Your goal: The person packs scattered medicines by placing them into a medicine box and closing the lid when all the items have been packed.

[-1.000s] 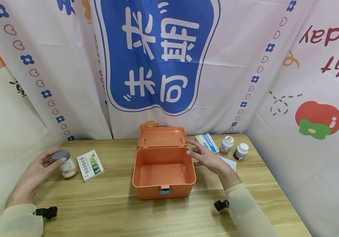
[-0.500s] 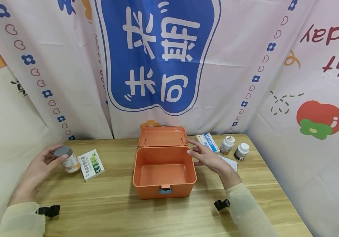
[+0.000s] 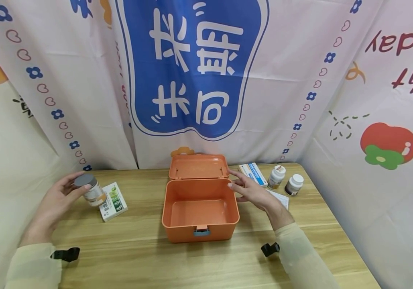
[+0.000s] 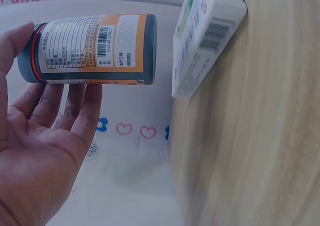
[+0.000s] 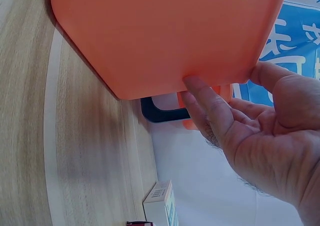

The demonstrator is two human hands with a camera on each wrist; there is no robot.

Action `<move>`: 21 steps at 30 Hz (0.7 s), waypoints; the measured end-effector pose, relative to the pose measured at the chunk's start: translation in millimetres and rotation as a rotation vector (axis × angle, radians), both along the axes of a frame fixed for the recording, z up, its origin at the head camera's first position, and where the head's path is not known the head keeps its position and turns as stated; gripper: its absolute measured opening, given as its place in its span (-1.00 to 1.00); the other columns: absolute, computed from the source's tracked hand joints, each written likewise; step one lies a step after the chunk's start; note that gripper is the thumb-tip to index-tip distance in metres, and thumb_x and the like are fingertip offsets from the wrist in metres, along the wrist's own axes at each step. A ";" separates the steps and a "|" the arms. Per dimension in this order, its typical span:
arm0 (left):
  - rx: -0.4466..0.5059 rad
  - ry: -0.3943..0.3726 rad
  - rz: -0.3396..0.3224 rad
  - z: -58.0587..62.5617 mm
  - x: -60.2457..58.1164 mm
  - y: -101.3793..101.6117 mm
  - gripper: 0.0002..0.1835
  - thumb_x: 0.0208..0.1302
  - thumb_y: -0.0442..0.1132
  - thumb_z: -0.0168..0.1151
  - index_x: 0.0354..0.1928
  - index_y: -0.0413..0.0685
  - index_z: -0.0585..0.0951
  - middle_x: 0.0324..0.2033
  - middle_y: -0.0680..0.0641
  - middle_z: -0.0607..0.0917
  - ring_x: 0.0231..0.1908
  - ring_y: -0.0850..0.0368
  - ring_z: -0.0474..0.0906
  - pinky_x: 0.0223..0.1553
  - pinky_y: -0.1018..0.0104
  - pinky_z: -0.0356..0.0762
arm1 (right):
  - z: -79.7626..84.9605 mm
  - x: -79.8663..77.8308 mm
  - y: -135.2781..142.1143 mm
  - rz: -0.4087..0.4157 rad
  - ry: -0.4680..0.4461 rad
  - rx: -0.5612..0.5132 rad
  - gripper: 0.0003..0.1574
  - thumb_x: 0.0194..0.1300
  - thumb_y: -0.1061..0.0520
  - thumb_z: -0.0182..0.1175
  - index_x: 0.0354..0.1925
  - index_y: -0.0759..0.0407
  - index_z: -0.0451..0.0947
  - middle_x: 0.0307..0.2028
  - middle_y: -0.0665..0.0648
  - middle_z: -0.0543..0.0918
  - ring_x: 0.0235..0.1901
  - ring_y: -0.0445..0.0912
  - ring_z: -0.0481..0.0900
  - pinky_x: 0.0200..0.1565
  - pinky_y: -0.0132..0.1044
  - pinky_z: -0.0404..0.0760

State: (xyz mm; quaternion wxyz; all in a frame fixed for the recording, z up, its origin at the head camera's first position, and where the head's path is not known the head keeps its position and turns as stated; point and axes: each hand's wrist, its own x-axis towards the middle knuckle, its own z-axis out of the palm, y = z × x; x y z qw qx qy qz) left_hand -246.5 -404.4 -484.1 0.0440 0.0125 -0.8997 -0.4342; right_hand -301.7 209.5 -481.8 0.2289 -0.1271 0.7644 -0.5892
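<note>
My left hand holds a white and orange pill bottle by its grey lid, thumb on one side and fingers on the other. In the left wrist view the bottle is up off the table, beside a white and green medicine box, which it partly covers in the head view. An orange storage box stands at the table's middle, lid tipped back, inside bare. My right hand grips its back right corner, thumb at the rim and fingers against the outer wall.
To the right stand two white-capped bottles, one with an amber lower part and one with a dark label. A blue and white medicine box lies behind my right hand, and another white box is partly hidden by it. Printed curtains surround the table.
My left hand has lifted the pill bottle and carried it to the right, over the white and green medicine box. The right hand and the storage box have stayed put.
</note>
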 end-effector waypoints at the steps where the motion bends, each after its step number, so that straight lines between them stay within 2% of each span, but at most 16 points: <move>1: 0.003 0.004 -0.004 0.8 0.0 1.7 -0.24 0.53 0.12 0.23 0.66 0.29 0.20 0.51 -0.16 0.42 0.30 0.50 0.38 -0.06 0.81 0.34 | 0.0 -0.3 -0.2 -0.002 -0.004 0.000 -0.11 0.62 -0.08 0.13 0.70 -0.22 -0.03 0.48 0.36 0.43 0.44 0.25 0.50 0.17 0.10 0.73; 2: 0.002 0.008 -0.005 1.8 -0.4 3.6 -0.24 0.53 0.12 0.23 0.65 0.29 0.21 0.51 -0.15 0.42 0.33 0.45 0.39 -0.04 0.80 0.35 | -0.1 -0.7 -0.3 -0.002 -0.006 -0.001 -0.11 0.62 -0.08 0.13 0.70 -0.22 -0.03 0.48 0.36 0.43 0.44 0.26 0.50 0.18 0.10 0.73; 3: 0.003 0.007 -0.004 3.0 -0.8 5.7 -0.24 0.52 0.12 0.23 0.65 0.30 0.21 0.53 -0.16 0.41 0.38 0.36 0.41 0.09 0.71 0.41 | 0.0 -0.8 -0.4 -0.002 -0.007 -0.001 -0.12 0.62 -0.08 0.13 0.70 -0.22 -0.03 0.48 0.36 0.42 0.44 0.26 0.49 0.18 0.11 0.73; 5: 0.014 -0.010 -0.004 5.6 -2.3 10.3 -0.24 0.53 0.14 0.21 0.66 0.34 0.19 0.60 -0.22 0.32 0.52 0.04 0.35 0.36 0.38 0.47 | 0.2 -0.9 -0.6 -0.002 -0.010 -0.002 -0.11 0.62 -0.08 0.13 0.70 -0.21 -0.03 0.49 0.37 0.41 0.44 0.27 0.49 0.18 0.12 0.72; 6: 0.031 -0.019 -0.007 7.0 -3.1 12.8 -0.24 0.53 0.15 0.21 0.66 0.36 0.18 0.62 -0.26 0.26 0.56 -0.14 0.30 0.47 0.14 0.43 | 0.3 -1.0 -0.8 -0.007 -0.017 -0.001 -0.12 0.62 -0.08 0.14 0.69 -0.23 -0.01 0.49 0.35 0.42 0.44 0.26 0.49 0.19 0.12 0.72; 7: 0.046 -0.029 -0.008 8.3 -4.1 15.3 -0.24 0.53 0.16 0.20 0.66 0.38 0.17 0.63 -0.29 0.22 0.56 -0.30 0.24 0.50 -0.11 0.37 | 0.4 -1.0 -0.8 -0.008 -0.018 -0.001 -0.12 0.61 -0.08 0.14 0.69 -0.22 -0.01 0.49 0.35 0.42 0.44 0.26 0.50 0.18 0.12 0.72; 9: 0.081 -0.043 -0.014 10.5 -5.9 20.0 -0.24 0.53 0.17 0.19 0.66 0.39 0.16 0.64 -0.33 0.17 0.55 -0.49 0.16 0.42 -0.52 0.22 | 0.5 -1.0 -1.0 -0.011 -0.020 0.000 -0.12 0.61 -0.08 0.15 0.69 -0.22 0.00 0.48 0.35 0.43 0.43 0.26 0.50 0.18 0.12 0.72; 10: 0.094 -0.046 -0.019 11.2 -6.9 21.9 -0.23 0.53 0.17 0.19 0.66 0.38 0.16 0.64 -0.34 0.16 0.55 -0.52 0.14 0.40 -0.57 0.18 | 0.4 -1.0 -0.8 -0.009 -0.017 -0.002 -0.12 0.61 -0.08 0.14 0.69 -0.20 -0.01 0.48 0.36 0.42 0.43 0.26 0.51 0.18 0.13 0.72; 15: 0.075 -0.039 -0.030 12.7 -11.1 31.5 -0.24 0.53 0.19 0.18 0.66 0.37 0.18 0.60 -0.36 0.23 0.51 -0.46 0.21 0.38 -0.54 0.24 | -0.4 -1.3 -1.0 -0.013 -0.026 -0.010 -0.12 0.62 -0.09 0.14 0.69 -0.22 -0.01 0.48 0.36 0.42 0.42 0.25 0.52 0.18 0.12 0.72; 17: 0.071 -0.036 -0.034 12.8 -12.3 35.0 -0.25 0.53 0.19 0.19 0.65 0.37 0.19 0.59 -0.34 0.25 0.50 -0.40 0.23 0.39 -0.48 0.28 | -0.8 -1.3 -1.0 -0.013 -0.030 -0.013 -0.13 0.62 -0.08 0.14 0.69 -0.22 -0.01 0.48 0.36 0.41 0.42 0.25 0.52 0.18 0.12 0.72; 18: 0.065 -0.030 -0.038 13.0 -12.7 36.8 -0.25 0.53 0.18 0.19 0.65 0.36 0.20 0.58 -0.33 0.27 0.49 -0.35 0.26 0.41 -0.37 0.33 | -1.2 -1.4 -0.9 -0.010 -0.026 -0.015 -0.12 0.62 -0.07 0.13 0.70 -0.21 -0.02 0.49 0.37 0.40 0.42 0.25 0.51 0.18 0.12 0.72; 21: 0.052 0.006 -0.059 13.5 -14.1 41.7 -0.27 0.53 0.12 0.22 0.63 0.28 0.25 0.55 -0.24 0.35 0.46 -0.07 0.36 0.41 0.20 0.45 | -2.0 -1.7 -0.6 -0.010 -0.029 -0.020 -0.12 0.63 -0.06 0.13 0.70 -0.21 -0.02 0.50 0.36 0.39 0.43 0.25 0.51 0.18 0.11 0.73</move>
